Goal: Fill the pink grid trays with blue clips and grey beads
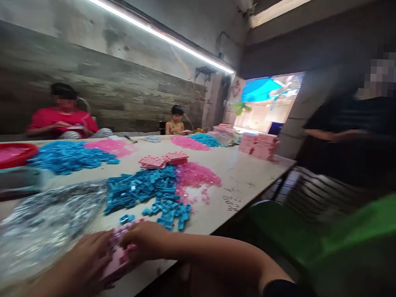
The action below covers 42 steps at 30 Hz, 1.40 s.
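Near the table's front edge, a pink plastic board (117, 262) is held low, with small shiny pink pieces (125, 229) along its far part. My left hand (87, 261) is closed around the board's left side. Over its right side, my right hand (148, 240) has curled fingers touching the board; what is between the fingertips is hidden and blurred. Just beyond my hands lies a pile of blue plastic pieces (140, 187), some loose ones nearest me. A heap of clear pink pieces (196, 177) adjoins it. Pink boards (164, 159) with red marks rest behind the blue pile.
A crumpled clear plastic bag (53, 225) covers the table's left side. Beyond are a red basin (30, 149), another blue heap (69, 155) and stacked pink boards (259, 144). Two people sit across the table; another is at right, behind a green chair (280, 226).
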Each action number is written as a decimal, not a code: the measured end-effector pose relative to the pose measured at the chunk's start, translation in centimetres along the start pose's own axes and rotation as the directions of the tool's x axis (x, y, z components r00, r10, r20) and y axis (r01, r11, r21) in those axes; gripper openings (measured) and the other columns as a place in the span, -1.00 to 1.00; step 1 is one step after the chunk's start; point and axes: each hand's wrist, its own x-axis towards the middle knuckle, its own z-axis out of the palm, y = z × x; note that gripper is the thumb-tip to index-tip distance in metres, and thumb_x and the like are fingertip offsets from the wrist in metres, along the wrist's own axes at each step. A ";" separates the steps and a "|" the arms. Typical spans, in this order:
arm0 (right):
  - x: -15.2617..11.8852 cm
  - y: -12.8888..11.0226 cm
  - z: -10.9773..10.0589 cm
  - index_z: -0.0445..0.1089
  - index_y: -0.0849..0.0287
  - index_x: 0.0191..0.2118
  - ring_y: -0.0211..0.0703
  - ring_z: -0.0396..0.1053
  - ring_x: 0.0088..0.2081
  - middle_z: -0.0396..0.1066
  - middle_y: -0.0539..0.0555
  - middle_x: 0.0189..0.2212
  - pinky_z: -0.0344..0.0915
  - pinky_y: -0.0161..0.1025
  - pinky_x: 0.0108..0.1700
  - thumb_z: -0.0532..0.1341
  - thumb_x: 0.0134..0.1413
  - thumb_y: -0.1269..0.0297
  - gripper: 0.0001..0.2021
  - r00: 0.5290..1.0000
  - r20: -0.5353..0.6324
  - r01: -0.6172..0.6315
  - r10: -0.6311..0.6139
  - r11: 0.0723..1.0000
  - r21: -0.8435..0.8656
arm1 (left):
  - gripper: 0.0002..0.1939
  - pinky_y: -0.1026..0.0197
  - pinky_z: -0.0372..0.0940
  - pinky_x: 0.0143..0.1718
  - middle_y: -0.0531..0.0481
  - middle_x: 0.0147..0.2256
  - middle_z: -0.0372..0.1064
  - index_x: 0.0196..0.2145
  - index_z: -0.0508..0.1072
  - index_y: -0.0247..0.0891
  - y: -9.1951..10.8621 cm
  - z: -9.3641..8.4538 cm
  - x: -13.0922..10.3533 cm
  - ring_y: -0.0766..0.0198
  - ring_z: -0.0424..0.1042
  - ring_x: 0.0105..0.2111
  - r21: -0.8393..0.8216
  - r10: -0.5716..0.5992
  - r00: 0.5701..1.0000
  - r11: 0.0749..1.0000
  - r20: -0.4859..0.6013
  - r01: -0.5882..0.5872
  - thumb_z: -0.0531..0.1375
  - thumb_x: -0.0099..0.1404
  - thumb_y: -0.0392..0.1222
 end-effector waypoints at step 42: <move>1.8 0.2 2.2 0.50 0.18 -0.43 -0.22 0.36 -0.31 0.43 0.09 -0.36 0.27 -0.32 -0.27 0.24 -0.07 0.49 -0.89 0.954 -0.286 0.137 -0.092 0.980 0.142 | -0.93 0.23 0.25 -0.23 -0.03 -0.27 0.31 -0.35 0.42 -0.28 5.3 -4.2 0.2 0.26 0.33 -0.28 -0.112 -0.002 0.999 0.994 0.046 0.007 0.18 0.18 -0.25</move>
